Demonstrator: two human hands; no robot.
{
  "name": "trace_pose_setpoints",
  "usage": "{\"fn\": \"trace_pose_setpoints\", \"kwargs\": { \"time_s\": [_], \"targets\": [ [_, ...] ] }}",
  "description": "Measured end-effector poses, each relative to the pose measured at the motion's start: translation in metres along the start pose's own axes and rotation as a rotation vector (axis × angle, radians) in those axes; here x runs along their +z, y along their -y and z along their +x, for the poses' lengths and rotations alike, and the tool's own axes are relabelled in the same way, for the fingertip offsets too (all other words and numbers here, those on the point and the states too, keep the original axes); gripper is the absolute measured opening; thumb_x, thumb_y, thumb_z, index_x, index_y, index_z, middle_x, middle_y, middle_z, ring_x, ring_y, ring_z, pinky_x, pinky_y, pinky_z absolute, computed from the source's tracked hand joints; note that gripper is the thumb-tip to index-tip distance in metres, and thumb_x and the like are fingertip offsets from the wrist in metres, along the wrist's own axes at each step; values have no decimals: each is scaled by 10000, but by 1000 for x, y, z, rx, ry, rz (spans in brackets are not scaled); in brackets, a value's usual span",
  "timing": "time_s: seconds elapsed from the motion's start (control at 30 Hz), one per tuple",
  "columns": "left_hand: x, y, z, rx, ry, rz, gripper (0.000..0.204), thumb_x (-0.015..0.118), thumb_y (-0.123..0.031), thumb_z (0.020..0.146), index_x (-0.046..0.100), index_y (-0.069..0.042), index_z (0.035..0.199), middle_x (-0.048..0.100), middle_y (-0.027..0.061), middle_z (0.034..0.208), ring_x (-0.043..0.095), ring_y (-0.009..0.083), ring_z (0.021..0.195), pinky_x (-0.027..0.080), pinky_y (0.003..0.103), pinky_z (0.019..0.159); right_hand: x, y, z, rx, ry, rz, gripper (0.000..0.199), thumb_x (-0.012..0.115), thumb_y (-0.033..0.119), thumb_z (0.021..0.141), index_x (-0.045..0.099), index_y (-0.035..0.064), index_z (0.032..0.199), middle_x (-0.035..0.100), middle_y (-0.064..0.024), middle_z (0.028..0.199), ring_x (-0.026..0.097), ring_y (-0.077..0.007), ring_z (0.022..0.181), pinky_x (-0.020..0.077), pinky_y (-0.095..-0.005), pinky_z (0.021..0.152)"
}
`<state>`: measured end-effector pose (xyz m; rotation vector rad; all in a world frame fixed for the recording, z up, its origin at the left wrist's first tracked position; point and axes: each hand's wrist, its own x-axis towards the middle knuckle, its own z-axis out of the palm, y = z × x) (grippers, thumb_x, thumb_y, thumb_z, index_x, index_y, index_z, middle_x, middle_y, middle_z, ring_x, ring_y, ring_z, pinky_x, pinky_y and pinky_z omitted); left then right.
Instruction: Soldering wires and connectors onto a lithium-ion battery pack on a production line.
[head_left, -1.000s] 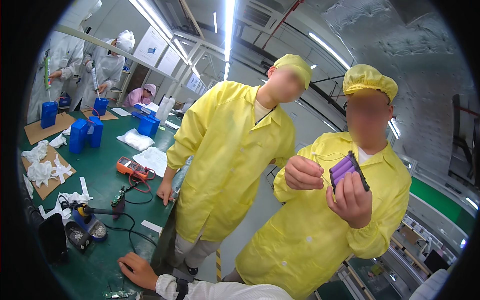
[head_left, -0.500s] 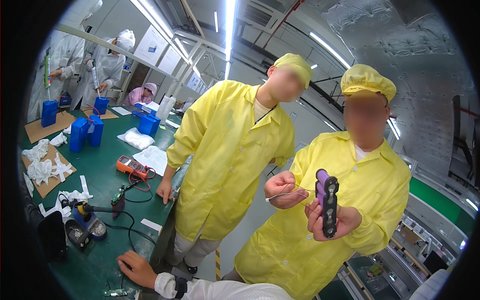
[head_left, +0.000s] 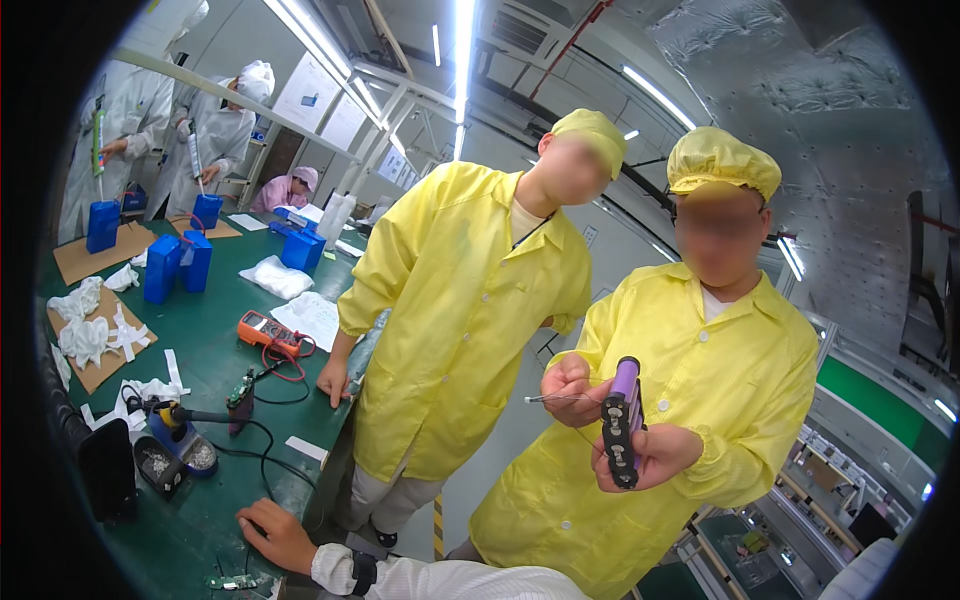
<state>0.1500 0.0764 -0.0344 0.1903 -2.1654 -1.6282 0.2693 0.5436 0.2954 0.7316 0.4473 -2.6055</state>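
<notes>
My left hand rests on the green table near its edge, fingers apart and holding nothing that I can see. A thin black cable runs to its fingertips. Close below it lies a small green circuit board. My right hand is out of view; only a white sleeve shows at the lower right. Facing me, a person in a yellow coat and cap holds a battery pack of purple cells in a black holder. That person's other hand pinches thin wires with a small white connector.
A second person in yellow stands at the table edge, one hand on it. On the table are a soldering iron, an orange multimeter, an upright circuit board, white gloves and blue battery packs. People in white work behind.
The person in yellow has tilted the battery pack and brought it a little left and lower, with head bent further down. My left hand stays in place on the table.
</notes>
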Motion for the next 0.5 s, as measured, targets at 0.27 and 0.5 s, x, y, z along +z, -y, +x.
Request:
{"fn": "trace_pose_setpoints", "kwargs": {
  "time_s": [0.27,0.5],
  "targets": [
    [7,3,4,4,16,5,183,711,-149,901,699,33,914,708,171,810,636,309,692,517,389,683,13,-13,2,12,-17,55,599,801,387,831,426,32,1134,467,-15,1057,488,-134,1011,411,-278,954],
    [10,5,6,11,14,23,186,711,-152,903,699,34,913,710,173,813,638,313,695,519,391,686,27,-18,-6,-1,-49,171,596,798,387,836,420,37,1136,472,-16,1053,497,-138,998,422,-277,945]
  ]
}}
